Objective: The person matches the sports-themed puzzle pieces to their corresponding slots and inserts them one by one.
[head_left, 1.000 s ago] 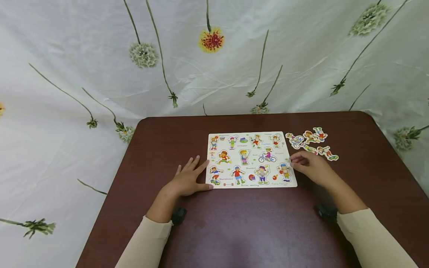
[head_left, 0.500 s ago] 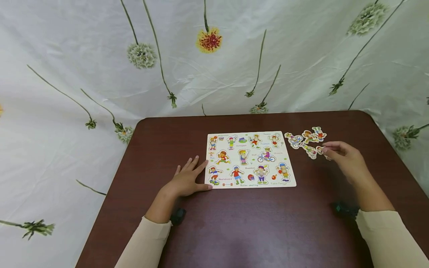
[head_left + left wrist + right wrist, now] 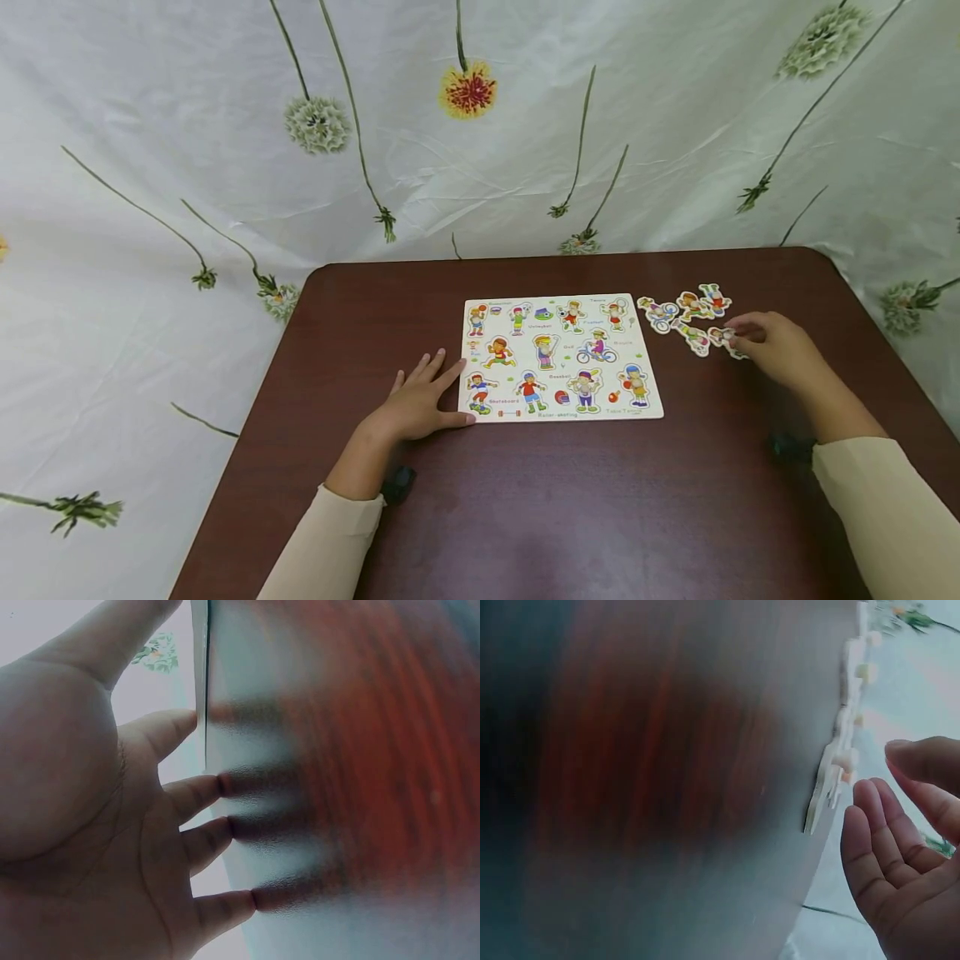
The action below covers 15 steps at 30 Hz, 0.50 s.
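Observation:
A white puzzle board (image 3: 558, 358) printed with sports figures and words lies flat on the table. My left hand (image 3: 420, 404) is spread at its left edge, thumb and index finger touching it. The left wrist view shows that hand's (image 3: 97, 817) straight fingers, with the board edge-on. Several loose figure-shaped puzzle pieces lie right of the board, including a bicycle piece (image 3: 660, 315). My right hand (image 3: 780, 350) is over the nearest piece (image 3: 722, 337), partly covering it. In the right wrist view, thumb and fingers (image 3: 874, 881) stand apart; knobs show on the pieces (image 3: 844, 757).
The dark brown table (image 3: 555, 508) spreads below both forearms. Behind it hangs a pale cloth (image 3: 525, 167) printed with flowers. Dark wrist-worn devices show under both wrists, such as the left one (image 3: 399, 483).
My right hand has gone from the board's right edge to the loose pieces, then shifted slightly there, uncovering more of the nearest piece. My left hand has stayed on the board's left edge.

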Each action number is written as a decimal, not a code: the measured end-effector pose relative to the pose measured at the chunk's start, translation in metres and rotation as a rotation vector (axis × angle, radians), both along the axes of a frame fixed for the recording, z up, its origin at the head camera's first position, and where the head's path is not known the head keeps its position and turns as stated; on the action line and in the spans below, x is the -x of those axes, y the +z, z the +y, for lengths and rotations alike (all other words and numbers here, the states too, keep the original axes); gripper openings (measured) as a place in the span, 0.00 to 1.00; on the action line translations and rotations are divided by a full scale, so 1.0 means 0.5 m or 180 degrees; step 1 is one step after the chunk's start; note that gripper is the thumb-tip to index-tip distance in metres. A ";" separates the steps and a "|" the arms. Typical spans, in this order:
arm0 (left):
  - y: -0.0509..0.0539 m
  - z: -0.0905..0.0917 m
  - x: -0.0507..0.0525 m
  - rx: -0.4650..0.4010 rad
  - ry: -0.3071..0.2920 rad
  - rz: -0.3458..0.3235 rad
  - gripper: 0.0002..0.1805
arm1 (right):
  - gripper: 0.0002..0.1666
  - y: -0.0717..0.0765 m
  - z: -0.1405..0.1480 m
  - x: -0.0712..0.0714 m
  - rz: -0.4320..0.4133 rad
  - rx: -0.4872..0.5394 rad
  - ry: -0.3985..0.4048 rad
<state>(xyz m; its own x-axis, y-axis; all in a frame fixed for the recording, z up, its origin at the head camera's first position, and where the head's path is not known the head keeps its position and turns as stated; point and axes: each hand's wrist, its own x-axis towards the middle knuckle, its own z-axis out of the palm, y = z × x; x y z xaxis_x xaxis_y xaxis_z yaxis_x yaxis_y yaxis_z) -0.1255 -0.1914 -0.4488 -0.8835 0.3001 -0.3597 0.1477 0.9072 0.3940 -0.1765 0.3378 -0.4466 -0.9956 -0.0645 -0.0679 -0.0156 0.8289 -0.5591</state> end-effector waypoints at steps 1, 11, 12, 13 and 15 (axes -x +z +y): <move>0.000 0.000 0.000 -0.0003 -0.0001 -0.0005 0.52 | 0.19 0.000 -0.001 0.004 -0.0017 -0.0090 0.0078; 0.000 0.003 -0.002 0.0001 0.0000 -0.0015 0.52 | 0.15 -0.003 -0.003 0.020 -0.0142 -0.0449 0.0316; 0.001 0.003 -0.002 0.0000 0.0004 -0.0016 0.52 | 0.15 -0.004 -0.004 0.020 -0.0115 -0.0449 0.0325; 0.002 0.002 -0.002 -0.0005 0.0008 -0.0021 0.52 | 0.15 -0.005 -0.004 0.020 -0.0103 -0.0446 0.0320; 0.002 0.002 -0.002 -0.0009 0.0018 -0.0030 0.52 | 0.14 -0.006 -0.006 0.021 -0.0084 -0.0447 0.0315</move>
